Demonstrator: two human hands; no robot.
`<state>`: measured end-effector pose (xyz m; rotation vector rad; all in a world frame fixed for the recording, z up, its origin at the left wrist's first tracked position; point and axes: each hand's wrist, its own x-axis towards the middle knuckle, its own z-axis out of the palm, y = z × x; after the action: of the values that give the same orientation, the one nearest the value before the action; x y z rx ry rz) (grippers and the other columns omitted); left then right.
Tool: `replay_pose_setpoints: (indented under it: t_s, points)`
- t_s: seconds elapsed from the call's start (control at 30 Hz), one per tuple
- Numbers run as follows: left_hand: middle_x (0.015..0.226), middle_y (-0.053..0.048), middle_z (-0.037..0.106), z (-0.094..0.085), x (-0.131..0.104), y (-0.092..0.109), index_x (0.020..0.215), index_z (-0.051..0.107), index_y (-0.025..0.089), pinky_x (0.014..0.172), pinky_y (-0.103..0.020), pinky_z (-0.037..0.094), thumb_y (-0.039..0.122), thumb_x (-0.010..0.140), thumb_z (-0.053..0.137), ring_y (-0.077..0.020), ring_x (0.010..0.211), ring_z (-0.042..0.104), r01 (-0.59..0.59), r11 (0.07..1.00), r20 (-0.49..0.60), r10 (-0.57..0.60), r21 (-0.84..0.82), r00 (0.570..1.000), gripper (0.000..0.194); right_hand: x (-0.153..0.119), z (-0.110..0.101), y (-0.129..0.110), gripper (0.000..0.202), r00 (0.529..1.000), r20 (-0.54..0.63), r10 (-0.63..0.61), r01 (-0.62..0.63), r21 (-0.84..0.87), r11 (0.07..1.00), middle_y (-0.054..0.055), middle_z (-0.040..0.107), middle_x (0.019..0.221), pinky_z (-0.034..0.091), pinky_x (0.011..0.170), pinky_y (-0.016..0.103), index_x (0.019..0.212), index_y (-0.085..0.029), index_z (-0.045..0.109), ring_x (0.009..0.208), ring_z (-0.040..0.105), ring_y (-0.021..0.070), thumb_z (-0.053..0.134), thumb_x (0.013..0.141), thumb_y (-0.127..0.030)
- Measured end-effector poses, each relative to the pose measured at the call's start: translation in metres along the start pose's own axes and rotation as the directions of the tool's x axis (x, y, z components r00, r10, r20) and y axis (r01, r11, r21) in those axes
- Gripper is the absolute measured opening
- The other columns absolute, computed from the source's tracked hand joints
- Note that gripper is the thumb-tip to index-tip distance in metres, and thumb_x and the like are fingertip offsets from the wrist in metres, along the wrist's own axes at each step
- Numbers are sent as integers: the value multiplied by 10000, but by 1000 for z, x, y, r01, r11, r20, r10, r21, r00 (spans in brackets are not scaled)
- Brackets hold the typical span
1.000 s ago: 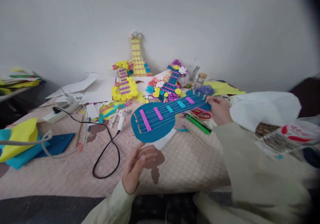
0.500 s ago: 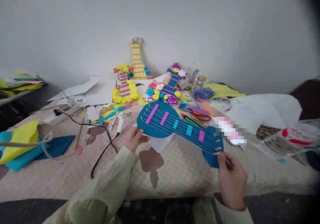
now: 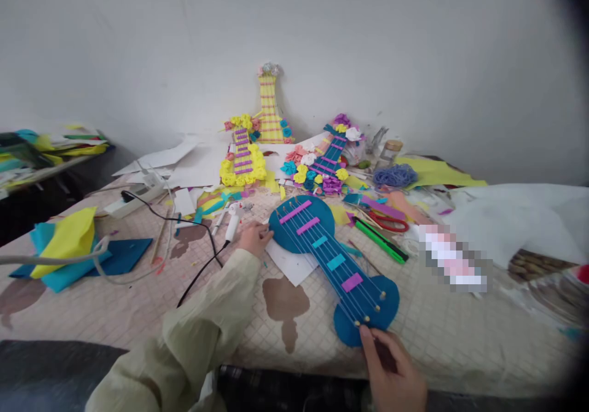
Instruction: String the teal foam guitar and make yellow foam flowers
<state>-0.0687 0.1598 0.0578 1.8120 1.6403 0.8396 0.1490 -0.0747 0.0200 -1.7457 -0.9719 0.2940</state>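
Note:
A blue craft guitar (image 3: 322, 264) with white strings, purple and light-blue bars and small pegs slants toward me over the table. My left hand (image 3: 256, 239) pinches the left rim of its round body, fingertips partly hidden. At the near end, my right hand (image 3: 394, 366) grips the edge of the headstock beside a peg, thumb on top. A white glue gun (image 3: 234, 223) with a black cord lies just left of the guitar body. Under the guitar a piece of white paper (image 3: 292, 264) shows. To its right rests a green utility knife (image 3: 381, 240).
Behind stand a yellow flowered guitar (image 3: 243, 154), a tall yellow one (image 3: 271, 111) and a blue flowered one (image 3: 329, 154). Red-handled scissors (image 3: 389, 221), purple yarn (image 3: 394, 175) and a jar (image 3: 391, 149) sit at right. Folded coloured sheets (image 3: 69, 246) and a power strip (image 3: 135, 198) lie left.
The guitar's headstock has swung down and left toward me, my right hand moving with it. The guitar is now more steeply slanted, uncovering the green knife. The view has shifted left.

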Motion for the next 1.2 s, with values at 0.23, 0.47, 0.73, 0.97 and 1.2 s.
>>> replay_pose_setpoints:
  t_s: [0.23, 0.47, 0.73, 0.97, 1.2]
  points:
    - [813, -54, 626, 5, -5, 12, 747, 657, 155, 730, -273, 432, 309, 766, 503, -170, 781, 576, -59, 965, -8, 63, 256, 998, 218, -8, 7, -3, 274, 987, 162, -3, -4, 42, 999, 37, 654, 598, 495, 449, 224, 646, -170, 671, 465, 608, 160, 623, 663, -439]
    - [835, -60, 652, 16, -7, 26, 731, 645, 167, 661, -257, 431, 388, 750, 506, -181, 778, 592, -30, 918, 74, 0, 396, 997, 262, -9, 9, -1, 279, 990, 104, -96, 97, -2, 995, 55, 672, 640, 494, 488, 226, 650, -163, 680, 533, 625, 172, 617, 677, -434]
    - [915, -149, 644, 21, -6, 48, 773, 646, 131, 691, -353, 451, 354, 735, 484, -282, 849, 609, 5, 838, 100, -71, 546, 992, 278, -11, 9, -6, 263, 987, 79, -138, 140, -19, 990, 50, 668, 636, 482, 540, 235, 650, -167, 670, 562, 619, 170, 609, 696, -419]
    - [927, -155, 649, 25, -2, 56, 846, 639, 126, 729, -319, 451, 294, 743, 484, -258, 899, 609, 37, 818, 102, -117, 574, 988, 250, -12, 11, -3, 247, 983, 63, -174, 177, -31, 984, 50, 667, 640, 481, 548, 236, 667, -166, 669, 580, 625, 175, 608, 705, -403]
    - [921, -138, 646, 25, -6, 45, 838, 605, 123, 705, -291, 438, 312, 790, 418, -234, 892, 601, 37, 841, 70, -88, 540, 994, 270, -12, 11, -2, 241, 977, 66, -202, 205, -39, 978, 53, 676, 651, 489, 546, 229, 666, -170, 674, 580, 633, 174, 610, 705, -400]
